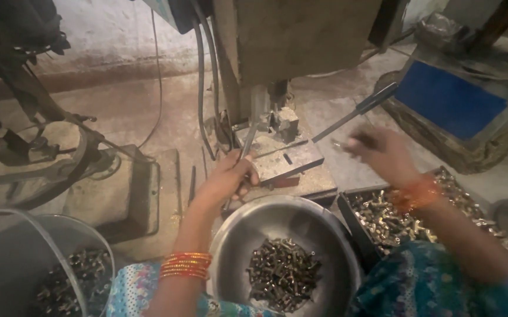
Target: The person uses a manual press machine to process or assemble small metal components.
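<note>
Metal rod [247, 144]: head view; a thin grey rod, slanted, its lower end in the left hand, its upper end by the press.
Left hand [227, 179]: fingers [248, 170] closed around the rod, resting at the near edge of the metal block.
Left wrist: orange bangles [186, 265] stacked on it, well behind the fingers.
Metal block [283, 157]: flat grey plate with a small slot, just to the right of the left fingers, under the press.
Press [289, 41]: big upright machine body, above and beyond both hands; dark cables [202, 88] hang down its left side.
Right hand [380, 149]: blurred, raised to the right of the block; I cannot tell whether its fingers are open or closed, or if they hold a part.
Lever [354, 114]: long dark handle slanting up to the right, just above the right hand.
Steel bowl [236, 235]: round, below the left hand, with a heap of small dark metal parts [283, 273] in its middle.
Tray [348, 214]: dark box under the right forearm, full of brassy small parts [383, 223].
Bucket [7, 235]: grey, far left of the left hand, small parts at its bottom.
Blue box [448, 100]: well to the right, beyond the right hand.
</note>
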